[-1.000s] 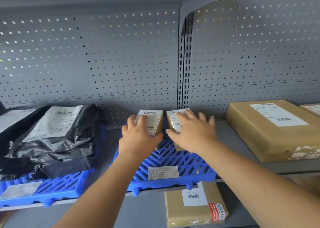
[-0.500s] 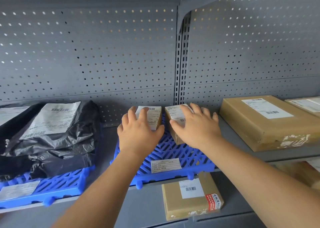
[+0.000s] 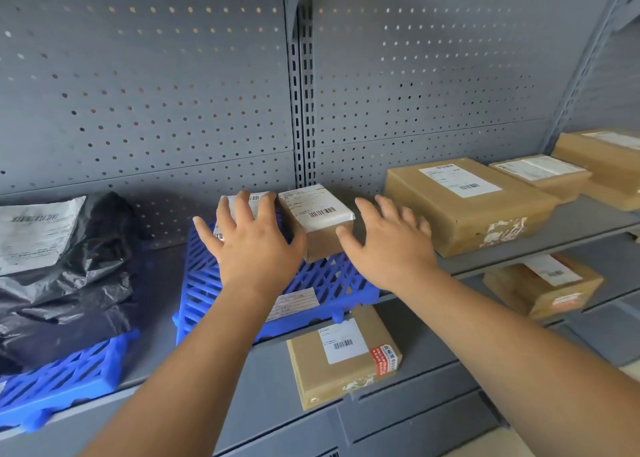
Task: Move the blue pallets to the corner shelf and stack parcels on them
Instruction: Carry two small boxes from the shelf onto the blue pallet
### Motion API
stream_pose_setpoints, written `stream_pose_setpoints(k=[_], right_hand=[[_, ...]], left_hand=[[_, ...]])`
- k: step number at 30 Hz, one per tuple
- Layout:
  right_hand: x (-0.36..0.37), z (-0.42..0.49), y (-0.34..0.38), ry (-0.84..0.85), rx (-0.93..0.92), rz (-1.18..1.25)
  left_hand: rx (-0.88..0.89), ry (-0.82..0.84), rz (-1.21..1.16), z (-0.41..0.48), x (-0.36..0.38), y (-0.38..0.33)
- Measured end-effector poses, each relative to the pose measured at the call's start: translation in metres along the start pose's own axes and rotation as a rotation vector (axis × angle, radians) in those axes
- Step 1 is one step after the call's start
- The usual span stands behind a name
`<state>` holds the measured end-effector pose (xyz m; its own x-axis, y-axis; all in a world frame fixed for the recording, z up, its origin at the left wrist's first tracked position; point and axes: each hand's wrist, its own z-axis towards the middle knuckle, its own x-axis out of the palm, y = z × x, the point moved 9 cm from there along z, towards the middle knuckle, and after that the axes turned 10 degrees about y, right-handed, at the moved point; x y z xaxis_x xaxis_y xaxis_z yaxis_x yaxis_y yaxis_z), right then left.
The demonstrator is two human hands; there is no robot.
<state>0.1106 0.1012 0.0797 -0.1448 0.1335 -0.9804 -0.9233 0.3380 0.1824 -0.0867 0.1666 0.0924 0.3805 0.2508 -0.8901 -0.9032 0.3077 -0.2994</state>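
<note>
Grey perforated panels back a metal shelf. On it, in the head view, a blue pallet holds two small cardboard parcels side by side at its rear. The left hand lies flat, fingers spread, on the left parcel. The right hand, splayed and grasping nothing, is just beside the right parcel. A second blue pallet further left carries black mailer bags.

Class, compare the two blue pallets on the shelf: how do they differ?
The left pallet carries black plastic bags; the middle pallet carries two small cardboard boxes. Bags cover most of the left pallet; much of the middle pallet's grid is uncovered. Both are blue plastic grids on one shelf.
</note>
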Motion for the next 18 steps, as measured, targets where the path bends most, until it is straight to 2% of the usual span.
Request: stream_pose_setpoints(k=[10, 18], right_hand=[[-0.032, -0.044, -0.079, -0.048, 0.065, 0.018], [-0.06, -0.115, -0.211, -0.061, 0.19, 0.03]], left_hand=[[0.132, -0.01, -0.02, -0.032, -0.006, -0.094], [0.316, 0.023, -0.053, -0.097, 0.016, -0.236]])
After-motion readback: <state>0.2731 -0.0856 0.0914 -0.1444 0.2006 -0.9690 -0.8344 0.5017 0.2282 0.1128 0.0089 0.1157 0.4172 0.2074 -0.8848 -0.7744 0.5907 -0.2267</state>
